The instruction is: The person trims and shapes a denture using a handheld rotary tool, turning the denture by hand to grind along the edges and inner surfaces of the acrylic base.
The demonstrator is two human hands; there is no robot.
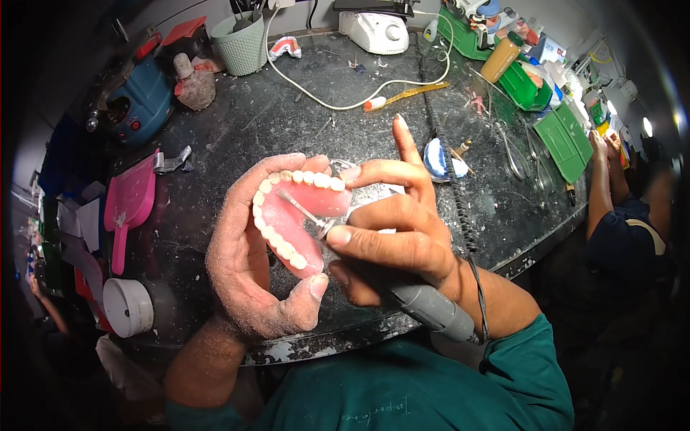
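A pink denture (pixel 286 215) with a row of cream teeth is cradled in my dust-covered left hand (pixel 241 244), its fingers curled round the outer side and the thumb near one end. My right hand (pixel 402 230) grips a dark grey rotary handpiece (pixel 435 310) like a pen, the index finger raised or resting near the denture's other end. From the handpiece a thin metal bur (pixel 298 207) reaches over the pink inner surface, its tip close to the front teeth. Whether the tip touches cannot be made out. A coiled black cord (pixel 460 208) runs behind my right hand.
The dark, dusty workbench (pixel 208 144) carries a pink dustpan (pixel 129 197), a round white container (pixel 128 307), a blue machine (pixel 136 100), a pale basket (pixel 238 47) and a white control box (pixel 374 32). Green trays (pixel 564 144) stand right. Another person's hands (pixel 607 144) are at the far right.
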